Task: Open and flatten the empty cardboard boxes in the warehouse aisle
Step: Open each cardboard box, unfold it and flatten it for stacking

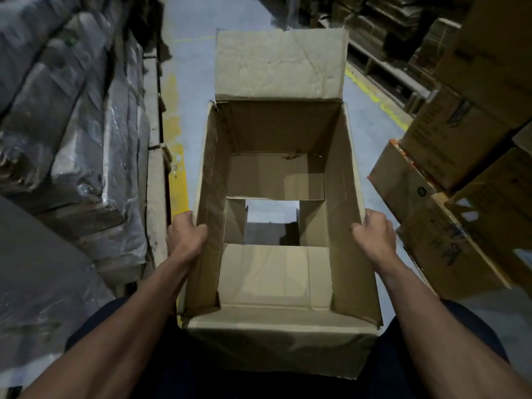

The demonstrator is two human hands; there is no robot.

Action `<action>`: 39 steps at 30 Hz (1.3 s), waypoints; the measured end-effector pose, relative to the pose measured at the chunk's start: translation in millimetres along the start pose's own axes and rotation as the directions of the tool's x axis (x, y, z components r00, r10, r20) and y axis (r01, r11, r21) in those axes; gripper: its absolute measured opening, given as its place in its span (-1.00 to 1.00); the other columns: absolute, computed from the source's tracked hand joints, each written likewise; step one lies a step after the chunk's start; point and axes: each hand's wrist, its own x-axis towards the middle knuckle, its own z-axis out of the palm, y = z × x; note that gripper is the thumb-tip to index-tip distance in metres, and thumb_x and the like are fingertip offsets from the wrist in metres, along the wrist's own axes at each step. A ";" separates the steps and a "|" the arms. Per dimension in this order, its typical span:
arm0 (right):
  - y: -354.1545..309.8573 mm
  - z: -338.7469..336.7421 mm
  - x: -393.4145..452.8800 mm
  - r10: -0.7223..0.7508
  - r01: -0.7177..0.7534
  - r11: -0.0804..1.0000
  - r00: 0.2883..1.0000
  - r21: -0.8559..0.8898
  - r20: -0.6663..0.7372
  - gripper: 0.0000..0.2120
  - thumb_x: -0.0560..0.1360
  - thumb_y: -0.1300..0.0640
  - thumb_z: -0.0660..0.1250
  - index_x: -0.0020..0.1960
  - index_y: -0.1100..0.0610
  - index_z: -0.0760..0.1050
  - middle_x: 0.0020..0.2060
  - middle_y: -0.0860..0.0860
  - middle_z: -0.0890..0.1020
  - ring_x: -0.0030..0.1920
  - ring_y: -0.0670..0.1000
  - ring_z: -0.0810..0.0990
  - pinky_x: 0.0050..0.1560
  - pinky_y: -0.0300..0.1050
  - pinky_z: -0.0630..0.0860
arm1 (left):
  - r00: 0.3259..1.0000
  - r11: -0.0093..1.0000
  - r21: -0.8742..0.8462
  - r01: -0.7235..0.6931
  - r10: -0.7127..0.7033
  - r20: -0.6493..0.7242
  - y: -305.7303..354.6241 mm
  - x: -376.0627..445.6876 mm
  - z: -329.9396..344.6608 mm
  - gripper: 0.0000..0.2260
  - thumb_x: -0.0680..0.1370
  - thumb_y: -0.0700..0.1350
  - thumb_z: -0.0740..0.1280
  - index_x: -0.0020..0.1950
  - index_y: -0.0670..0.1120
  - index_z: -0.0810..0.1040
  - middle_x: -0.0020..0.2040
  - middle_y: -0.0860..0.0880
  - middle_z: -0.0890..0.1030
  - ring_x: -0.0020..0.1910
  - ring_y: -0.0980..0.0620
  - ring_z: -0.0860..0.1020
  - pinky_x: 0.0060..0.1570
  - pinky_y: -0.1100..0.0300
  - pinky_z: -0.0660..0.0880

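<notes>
A narrow aisle runs ahead, with a grey floor (195,24) and yellow lines painted along it. On the left are big stacks wrapped in plastic (72,125). On the right are piles of brown boxes (460,139).

In the middle, right in front of the person, is the empty box (276,174). It is held up off the floor, close to the body. The far flap (279,64) stands up. At the bottom, the flaps are partly open, so a patch of floor shows through the gap. That makes me think the bottom is already undone and the box is ready to be squashed.

The left hand (185,237) grips the top edge of the left wall, with fingers curled over the rim. The right hand (374,236) grips the right wall the same way. Holding both sides like this probably lets the person push the walls sideways so the box folds flat. The box is not flat yet.
</notes>
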 end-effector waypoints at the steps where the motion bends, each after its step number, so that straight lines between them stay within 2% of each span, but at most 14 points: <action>1: 0.8 -2.5 -1.0 0.008 -0.007 1.000 1.000 0.020 -0.006 -0.93 0.55 0.19 0.30 -0.03 0.19 0.51 -0.08 0.17 0.60 -0.02 0.26 0.57 -0.05 0.00 0.51 | 1.000 1.000 0.000 -0.001 0.001 -0.001 1.5 -2.2 1.3 -0.92 0.53 -0.17 0.36 0.01 -0.07 0.53 0.05 -0.21 0.62 0.07 -0.28 0.59 0.12 -0.16 0.56; 6: 5.5 -16.6 0.0 0.011 -0.008 0.998 0.999 0.064 -0.046 -0.88 0.57 0.21 0.31 0.06 0.22 0.56 -0.05 0.16 0.62 -0.08 0.18 0.55 -0.09 -0.07 0.48 | 0.992 0.993 0.070 -0.091 0.096 -0.077 18.9 -15.2 11.8 -0.70 0.59 -0.19 0.29 0.33 -0.16 0.42 0.25 -0.23 0.54 0.23 -0.27 0.52 0.22 -0.20 0.49; 9: 4.7 -24.5 2.4 0.022 -0.015 0.996 0.997 0.086 -0.073 -0.92 0.57 0.21 0.31 0.03 0.20 0.53 -0.06 0.15 0.61 -0.05 0.20 0.59 0.01 0.05 0.59 | 0.943 0.924 0.274 -0.267 0.309 -0.122 41.1 -28.2 26.1 -0.49 0.60 -0.19 0.29 0.53 -0.15 0.25 0.52 -0.20 0.31 0.52 -0.21 0.24 0.51 -0.12 0.18; 11: 2.7 -27.3 3.0 0.027 -0.021 0.996 0.997 0.090 -0.071 -0.95 0.58 0.20 0.31 0.01 0.17 0.51 -0.06 0.12 0.60 -0.04 0.19 0.59 0.04 0.08 0.60 | 0.907 0.848 0.384 -0.367 0.418 -0.056 53.8 -37.3 43.6 -0.45 0.61 -0.14 0.29 0.57 -0.13 0.20 0.58 -0.15 0.21 0.57 -0.16 0.13 0.53 -0.04 0.05; 12: 1.9 -28.0 3.5 0.027 -0.020 0.996 0.997 0.090 -0.070 -0.96 0.58 0.20 0.31 0.00 0.17 0.50 -0.07 0.12 0.60 -0.05 0.19 0.59 0.02 0.05 0.60 | 0.906 0.836 0.377 -0.398 0.424 0.018 57.3 -41.4 55.1 -0.50 0.61 -0.13 0.28 0.54 -0.12 0.25 0.55 -0.16 0.26 0.54 -0.16 0.20 0.51 -0.05 0.13; 15: 0.4 -26.2 5.4 0.016 -0.011 0.995 0.998 0.098 -0.059 -0.96 0.57 0.21 0.31 -0.02 0.18 0.53 -0.09 0.11 0.61 -0.11 0.15 0.58 -0.07 -0.05 0.57 | 0.837 0.814 0.307 -0.492 0.346 0.423 57.7 -56.3 98.8 -0.65 0.61 -0.06 0.25 0.39 -0.06 0.38 0.39 -0.16 0.43 0.29 -0.09 0.45 0.32 -0.06 0.43; 17: -0.1 -24.0 7.3 0.016 -0.011 0.994 0.998 0.105 -0.053 -0.96 0.57 0.21 0.32 -0.02 0.17 0.54 -0.10 0.10 0.61 -0.14 0.12 0.58 -0.16 -0.12 0.55 | 0.661 0.710 0.330 -0.622 0.250 0.708 44.5 -61.5 137.4 -0.53 0.63 0.03 0.23 0.52 -0.04 0.27 0.54 -0.14 0.26 0.49 -0.14 0.26 0.44 -0.10 0.27; 19: -1.8 -20.7 10.8 0.013 -0.008 0.994 0.999 0.110 -0.049 -0.97 0.56 0.22 0.33 -0.05 0.17 0.54 -0.12 0.10 0.62 -0.15 0.11 0.58 -0.18 -0.13 0.55 | 0.544 0.632 0.356 -0.688 0.125 0.830 26.9 -59.0 169.9 -0.39 0.64 0.13 0.20 0.62 -0.02 0.06 0.63 -0.09 0.01 0.60 -0.16 -0.01 0.51 -0.14 0.07; 22: -3.7 -18.1 15.6 0.018 -0.013 0.991 0.999 0.130 -0.036 -0.98 0.55 0.23 0.34 -0.03 0.16 0.54 -0.09 0.09 0.62 -0.12 0.12 0.58 -0.05 -0.02 0.61 | 0.475 0.549 0.376 -0.747 0.043 0.879 4.9 -47.8 197.3 -0.30 0.63 0.20 0.19 0.63 0.05 -0.11 0.63 -0.07 -0.17 0.60 -0.19 -0.14 0.52 -0.20 0.01; 26: -2.6 -20.1 21.3 0.003 0.001 0.987 1.000 0.158 -0.025 -0.94 0.56 0.20 0.36 0.03 0.10 0.54 -0.06 0.05 0.62 -0.10 0.08 0.60 -0.15 -0.16 0.53 | 0.436 0.521 0.403 -0.753 -0.064 0.897 -3.2 -41.3 212.6 -0.32 0.63 0.20 0.15 0.63 0.05 -0.12 0.63 -0.09 -0.19 0.60 -0.20 -0.15 0.52 -0.25 0.03; 30: -3.3 -23.3 26.2 -0.002 0.006 0.985 1.000 0.171 -0.023 -0.94 0.56 0.18 0.36 0.03 0.09 0.53 -0.07 0.03 0.61 -0.10 0.08 0.58 -0.21 -0.22 0.46 | 0.396 0.619 0.446 -0.647 -0.227 0.890 -4.4 -46.6 227.8 -0.48 0.69 0.20 -0.01 0.61 0.01 0.14 0.61 -0.10 0.15 0.55 -0.16 0.17 0.50 -0.11 0.14; 34: -3.3 -21.8 29.4 0.005 -0.004 0.983 1.000 0.186 -0.009 -0.93 0.55 0.17 0.37 0.02 0.05 0.51 -0.09 0.02 0.60 -0.08 0.10 0.58 -0.10 -0.10 0.55 | 0.334 0.769 0.524 -0.366 -0.417 0.845 -13.6 -44.0 230.9 -0.37 0.58 0.39 -0.03 0.57 0.11 0.26 0.58 -0.06 0.25 0.53 -0.13 0.24 0.46 -0.15 0.13; 37: -1.7 -21.2 31.7 0.008 -0.007 0.985 1.000 0.171 -0.002 -0.94 0.55 0.18 0.36 0.02 0.07 0.53 -0.10 0.02 0.59 -0.11 0.08 0.56 -0.24 -0.20 0.42 | 0.346 0.764 0.520 -0.383 -0.403 0.847 -14.3 -43.3 227.5 -0.36 0.59 0.38 -0.02 0.55 0.07 0.31 0.56 -0.06 0.28 0.52 -0.13 0.26 0.48 -0.17 0.15; 39: -2.0 -21.3 32.9 0.006 -0.006 0.987 1.000 0.162 -0.001 -0.94 0.56 0.19 0.36 0.03 0.09 0.53 -0.09 0.02 0.59 -0.13 0.06 0.55 -0.27 -0.23 0.37 | 0.405 0.757 0.445 -0.479 -0.260 0.877 -2.2 -43.7 217.6 -0.45 0.66 0.26 0.04 0.56 0.00 0.29 0.56 -0.08 0.29 0.51 -0.12 0.28 0.48 -0.09 0.20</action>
